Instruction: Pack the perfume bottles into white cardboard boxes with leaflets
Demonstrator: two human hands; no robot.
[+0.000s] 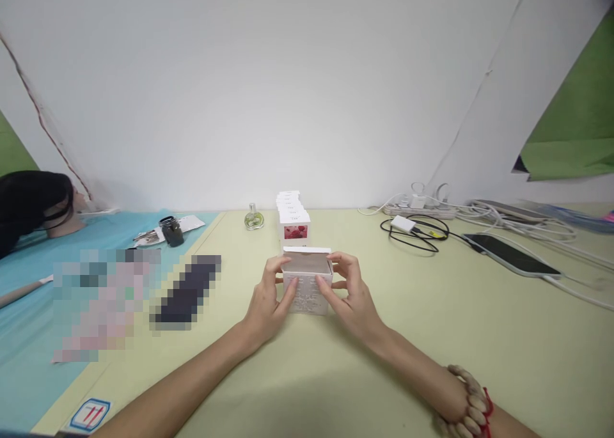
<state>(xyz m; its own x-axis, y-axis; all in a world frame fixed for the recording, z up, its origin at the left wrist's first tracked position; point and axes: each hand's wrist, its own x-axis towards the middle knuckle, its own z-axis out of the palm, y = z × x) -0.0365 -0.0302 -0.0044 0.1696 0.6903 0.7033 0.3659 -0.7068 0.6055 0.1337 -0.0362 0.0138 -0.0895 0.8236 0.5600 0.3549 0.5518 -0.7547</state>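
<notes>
Between my two hands a small white cardboard box point(308, 297) stands on the yellow-green tabletop, printed with fine text on the side facing me. Its top is open and the lid flap is raised at the far edge. My left hand point(271, 297) grips the left side, thumb on the front face and fingers behind. On the right side my right hand point(351, 297) holds it the same way, with its thumb on the front. Just beyond the box, a row of similar white boxes point(294, 217) runs back to the wall, the nearest showing a red picture.
A small perfume bottle point(254, 218) stands left of the row. Further left are a dark jar point(171, 231), blurred-out items and a black-haired mannequin head point(52, 208) on blue cloth. At right lie a phone point(515, 256), a white charger point(403, 224), tangled cables and a power strip point(422, 211).
</notes>
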